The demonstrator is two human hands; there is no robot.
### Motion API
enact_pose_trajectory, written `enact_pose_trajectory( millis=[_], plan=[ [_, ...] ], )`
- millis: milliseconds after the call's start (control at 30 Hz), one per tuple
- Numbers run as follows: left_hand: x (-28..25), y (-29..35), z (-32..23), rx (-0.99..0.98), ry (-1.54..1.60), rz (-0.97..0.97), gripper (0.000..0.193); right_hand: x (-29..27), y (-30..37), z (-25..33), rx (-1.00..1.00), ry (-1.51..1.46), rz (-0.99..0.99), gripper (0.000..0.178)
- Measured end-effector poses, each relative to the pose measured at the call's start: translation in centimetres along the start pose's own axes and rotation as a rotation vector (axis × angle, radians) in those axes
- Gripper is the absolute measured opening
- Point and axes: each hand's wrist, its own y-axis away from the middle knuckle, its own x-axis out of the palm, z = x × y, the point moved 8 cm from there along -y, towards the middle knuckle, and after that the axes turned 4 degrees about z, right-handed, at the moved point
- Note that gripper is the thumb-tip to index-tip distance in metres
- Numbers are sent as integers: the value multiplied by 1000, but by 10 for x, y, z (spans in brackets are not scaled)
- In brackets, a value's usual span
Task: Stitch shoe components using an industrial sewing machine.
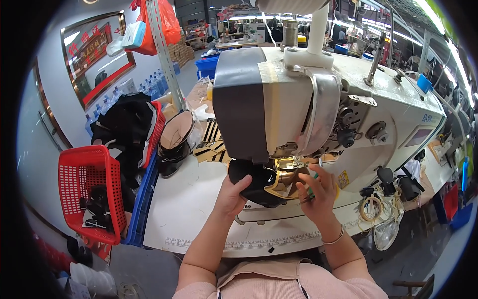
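Observation:
A black shoe upper (256, 187) with a tan lining is under the head of a large industrial sewing machine (289, 99). My left hand (232, 194) grips its left side, thumb on top and fingers underneath, out of sight. At the right of the upper, my right hand (318, 194) has its fingers curled around a small green-handled tool (313, 186), mostly hidden by the fingers. The shiny metal sewing parts (288, 168) sit between my hands, beside the tan lining. The needle itself cannot be made out.
Left of the white table (186, 209) stand a red basket (119, 199) with black pieces and a blue crate (143, 209). More black shoe uppers (172, 159) and striped pieces (211, 147) lie behind. Tape rolls and cords (374, 208) are at the right.

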Motion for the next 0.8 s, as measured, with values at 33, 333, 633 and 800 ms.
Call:
enact_pose_trajectory(
  millis=[33, 333, 633, 800],
  plan=[
    [2, 1, 0, -3, -4, 19, 48, 2, 0, 5, -34, 4, 23, 23],
    [6, 12, 0, -79, -151, -41, 39, 21, -5, 35, -166, -14, 179, 28],
    [8, 13, -2, 70, -292, -123, 25, 22, -8, 33, -175, 50, 189, 30],
    [5, 10, -1, 109, -300, -178, 21, 24, -6, 30, -164, 13, 183, 30]
  ],
)
